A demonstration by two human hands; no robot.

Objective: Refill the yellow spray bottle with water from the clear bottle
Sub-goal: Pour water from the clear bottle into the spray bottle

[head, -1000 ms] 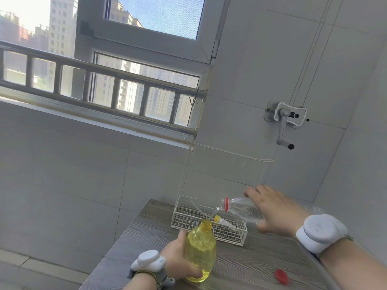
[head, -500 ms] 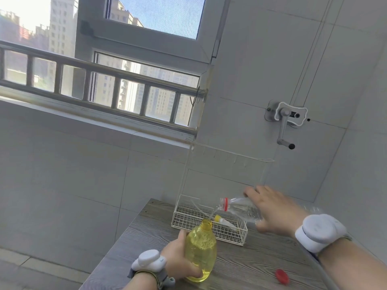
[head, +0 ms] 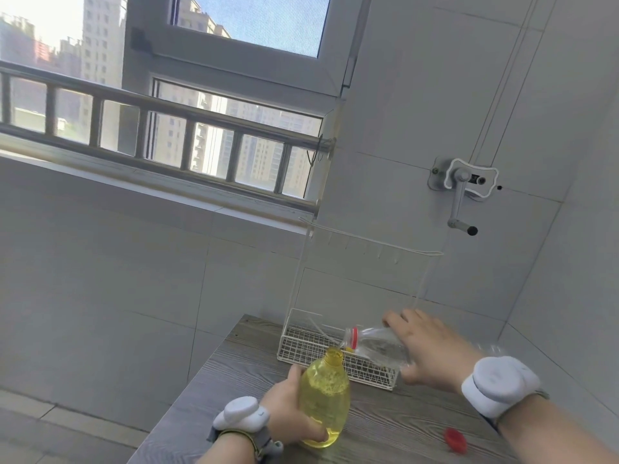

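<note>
Left hand (head: pixel 291 410) wraps the uncapped, translucent yellow plastic spray bottle (head: pixel 324 396), upright on the grey wood-grain table (head: pixel 385 426) near its left edge, some liquid inside. Right hand (head: pixel 428 353) grips the clear plastic bottle (head: pixel 375 344), tipped nearly level, neck just above the yellow mouth. Behind: white wire basket (head: pixel 311 346). Red cap (head: pixel 455 439) lies near the front edge.
</note>
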